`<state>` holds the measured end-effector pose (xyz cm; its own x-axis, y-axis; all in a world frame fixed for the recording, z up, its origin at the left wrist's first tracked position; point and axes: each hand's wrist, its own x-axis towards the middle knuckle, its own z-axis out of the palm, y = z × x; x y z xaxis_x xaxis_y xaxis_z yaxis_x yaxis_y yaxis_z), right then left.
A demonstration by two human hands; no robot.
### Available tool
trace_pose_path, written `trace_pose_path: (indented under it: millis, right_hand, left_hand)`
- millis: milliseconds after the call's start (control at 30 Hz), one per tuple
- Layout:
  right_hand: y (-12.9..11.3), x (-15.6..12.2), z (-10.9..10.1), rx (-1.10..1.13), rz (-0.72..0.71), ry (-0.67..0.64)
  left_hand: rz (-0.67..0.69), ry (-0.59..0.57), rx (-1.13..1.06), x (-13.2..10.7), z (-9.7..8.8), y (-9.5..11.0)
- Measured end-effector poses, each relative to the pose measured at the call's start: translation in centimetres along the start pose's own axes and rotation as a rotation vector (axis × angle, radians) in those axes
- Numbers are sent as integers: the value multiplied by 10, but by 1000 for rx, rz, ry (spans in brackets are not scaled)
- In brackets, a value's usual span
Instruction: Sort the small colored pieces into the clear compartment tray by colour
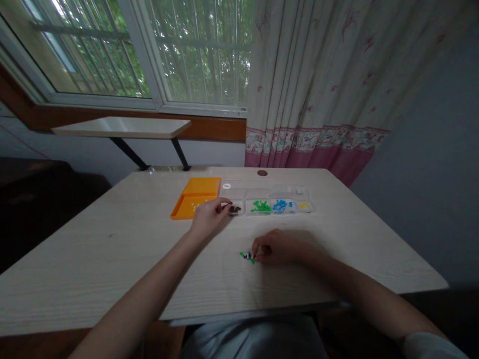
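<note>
My left hand point(210, 216) is at the leftmost front compartment of the clear plastic tray point(258, 193), over the small dark brown pieces point(235, 210). Its thumb and fingers are closed in a pinch; whatever sits between the tips is too small to make out. Nearer the front edge, my right hand point(280, 246) rests by the table surface. Its thumb and forefinger pinch the right side of a small assembly of tiny pieces point(247, 256) in green, brown, white and blue.
Other tray compartments hold green pieces point(261, 206), blue pieces point(281, 205) and yellow pieces point(304, 205). An open orange case point(202, 186) with some pale pieces lies left of the tray. A raised shelf point(123, 126) stands at the table's back left, below a window.
</note>
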<state>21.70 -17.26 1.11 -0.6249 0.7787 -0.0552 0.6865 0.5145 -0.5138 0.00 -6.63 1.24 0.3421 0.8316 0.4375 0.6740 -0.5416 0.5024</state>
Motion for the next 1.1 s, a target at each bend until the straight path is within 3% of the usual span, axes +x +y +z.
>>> trace_pose_path:
  millis: [200, 400, 533, 633, 800, 933, 1100]
  right_hand:
    - [4, -2, -3, 1, 23, 13]
    - [7, -3, -4, -20, 26, 7]
    - [8, -2, -2, 7, 58, 103]
    - [11, -1, 1, 38, 88, 270]
    - [18, 2, 7, 59, 98, 503]
    - [17, 4, 8, 35, 107, 554]
    - [16, 6, 10, 28, 109, 587]
  left_hand:
    - [-91, -75, 176, 5, -1, -14]
    - [-119, -91, 261, 5, -2, -14]
    - [-111, -75, 261, 4, -5, -11]
    - [-3, -123, 166, 2, -5, -6]
    - [297, -305, -76, -9, 4, 11]
    - [400, -356, -147, -18, 10, 28]
    - [429, -348, -192, -23, 12, 35]
